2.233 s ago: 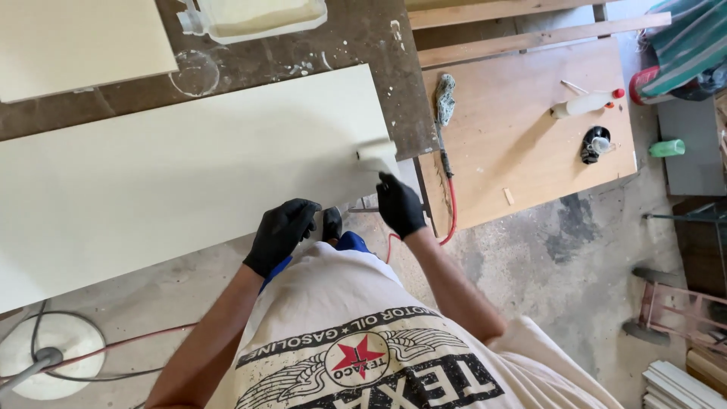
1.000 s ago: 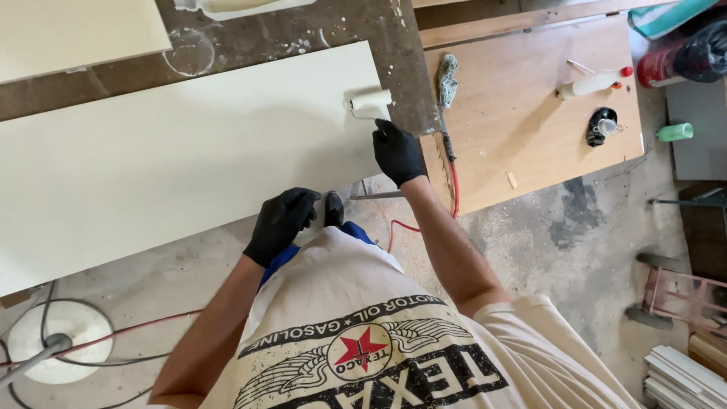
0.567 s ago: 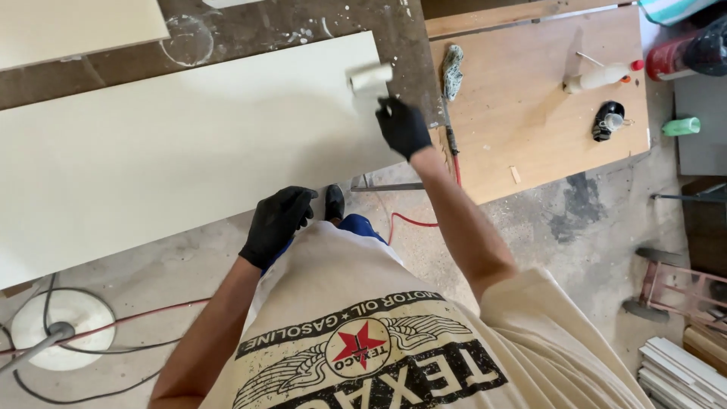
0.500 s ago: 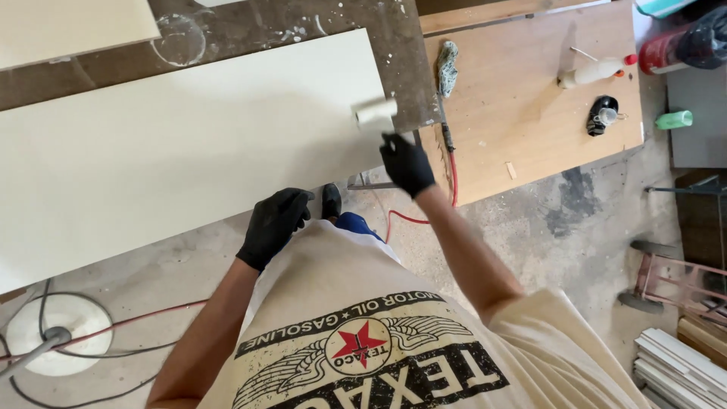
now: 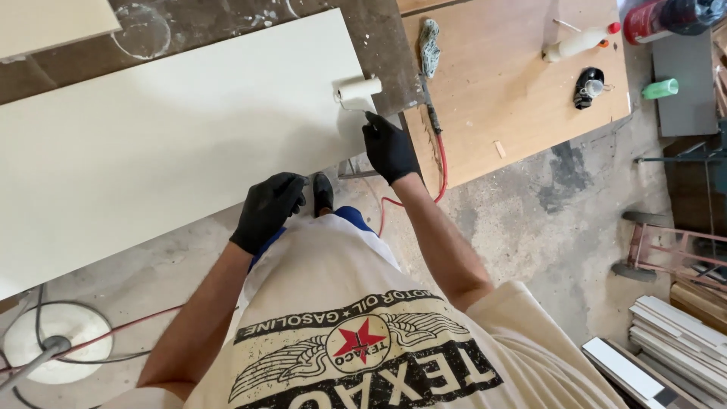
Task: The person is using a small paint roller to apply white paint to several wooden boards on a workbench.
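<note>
A long cream-painted board lies across a dark, paint-stained worktable. My right hand, in a black glove, grips the handle of a small white paint roller whose sleeve rests on the board's right end. My left hand, also black-gloved, hangs loosely curled just below the board's near edge, holding nothing I can see.
A wooden table to the right carries a rag, a white squeeze bottle and a black object. A red hose trails down its edge. A white bucket lid lies at lower left; stacked boards at lower right.
My right hand has drawn the roller back and forth along the board's right end, away and then toward me. The left hand stayed by the board's near edge.
</note>
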